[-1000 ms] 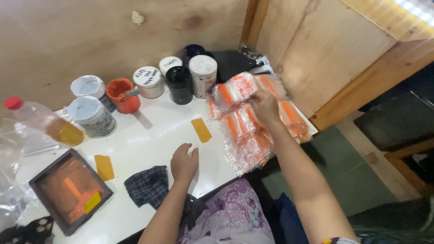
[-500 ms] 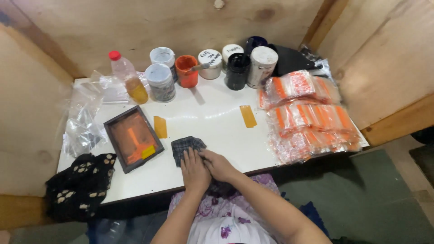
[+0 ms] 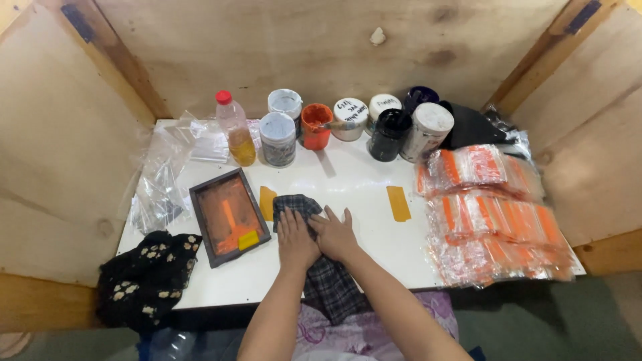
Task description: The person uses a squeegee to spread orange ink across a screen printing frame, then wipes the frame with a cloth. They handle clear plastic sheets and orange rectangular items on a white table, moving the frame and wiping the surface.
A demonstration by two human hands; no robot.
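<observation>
The dark checked cloth (image 3: 314, 257) lies on the white table (image 3: 361, 184) between the framed orange screen (image 3: 229, 217) and an orange strip (image 3: 398, 203), both hands, left hand (image 3: 295, 238) and right hand (image 3: 336, 235), pressing flat and open on it, seemingly mid-wipe, nothing gripped.

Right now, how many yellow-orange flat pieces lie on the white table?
2. One yellow-orange piece lies between the dark framed screen and the checked cloth. The other piece lies right of the hands, near the orange packets. More may be hidden under the cloth.
</observation>
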